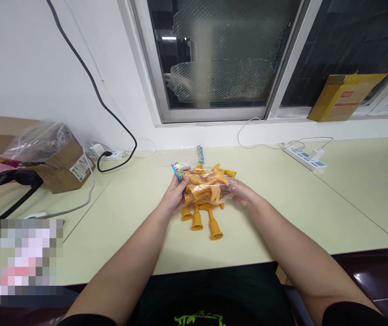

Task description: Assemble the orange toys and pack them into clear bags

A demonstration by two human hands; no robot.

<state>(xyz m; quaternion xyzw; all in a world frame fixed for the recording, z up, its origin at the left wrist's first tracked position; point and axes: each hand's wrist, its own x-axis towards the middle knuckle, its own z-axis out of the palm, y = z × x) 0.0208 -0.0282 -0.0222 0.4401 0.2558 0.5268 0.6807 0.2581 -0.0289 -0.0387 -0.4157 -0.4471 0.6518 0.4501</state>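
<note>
Between my hands, above the table, is a clear plastic bag (203, 188) with orange-yellow plastic toy pieces inside. My left hand (174, 194) grips the bag's left end, thumb on top, beside its colourful printed header (177, 170). My right hand (243, 194) is closed around the right end, its fingers partly hidden behind the plastic. More orange-yellow pieces with flared, bell-like ends (216, 230) lie on the table under and in front of the bag. Just behind it, a second colourful printed label (200, 154) lies near the wall.
A cardboard box (67, 170) holding plastic wrap stands at the left, near a black curved frame (17, 179). Power strips lie at the back left (112, 155) and back right (304, 157), with cables. A yellow-taped carton (346, 97) leans against the window.
</note>
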